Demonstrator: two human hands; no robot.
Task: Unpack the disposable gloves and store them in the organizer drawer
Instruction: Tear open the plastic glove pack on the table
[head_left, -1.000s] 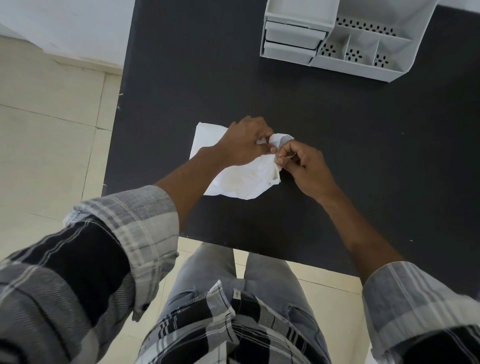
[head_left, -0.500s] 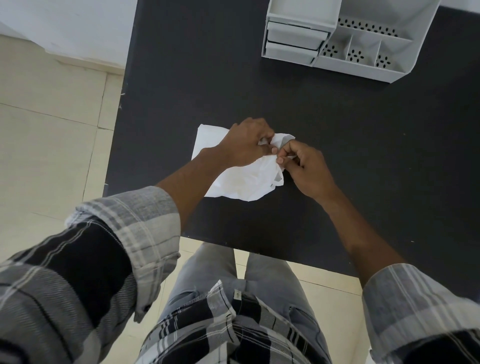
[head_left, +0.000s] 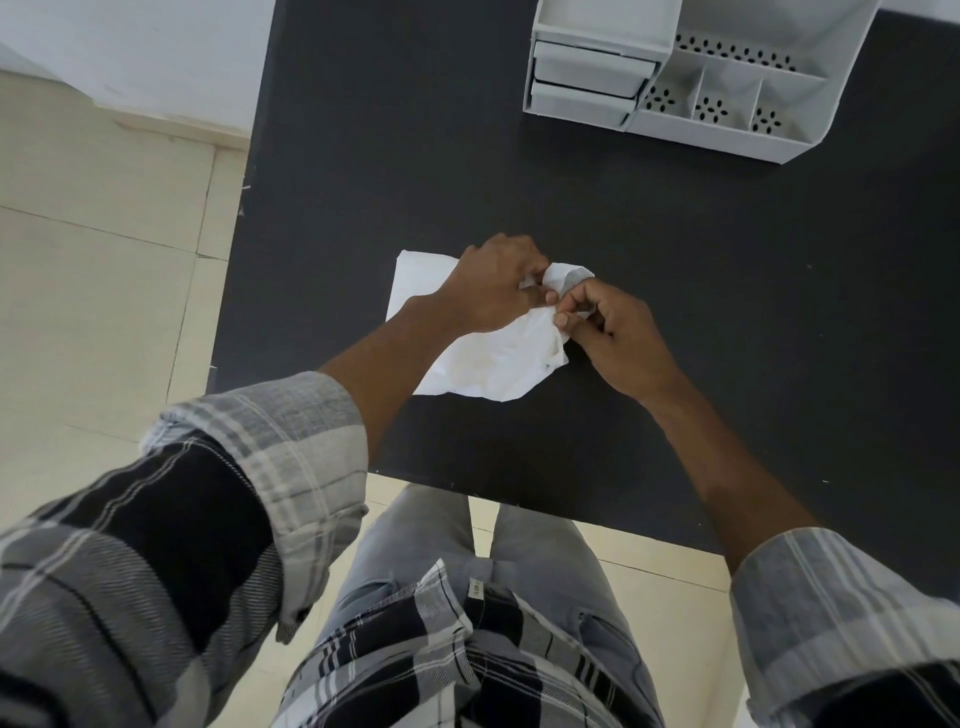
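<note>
A white crumpled glove packet (head_left: 488, 364) lies on the black table (head_left: 675, 291), near its front edge. My left hand (head_left: 493, 288) rests on top of it and pinches its upper right end. My right hand (head_left: 608, 332) pinches the same end from the right, fingertips almost touching the left thumb. The gloves themselves are hidden inside the packet. A grey plastic organizer (head_left: 727, 130) stands at the far right of the table, with two shut drawers (head_left: 587, 83) on its left side and several open compartments on its right.
The table's left edge (head_left: 234, 260) drops to a beige tiled floor. Its front edge runs just above my legs. Bare black tabletop lies between the packet and the organizer.
Both hands have stayed on the packet's right end. The fingers have shifted slightly and the packet's corner is crumpled a bit more.
</note>
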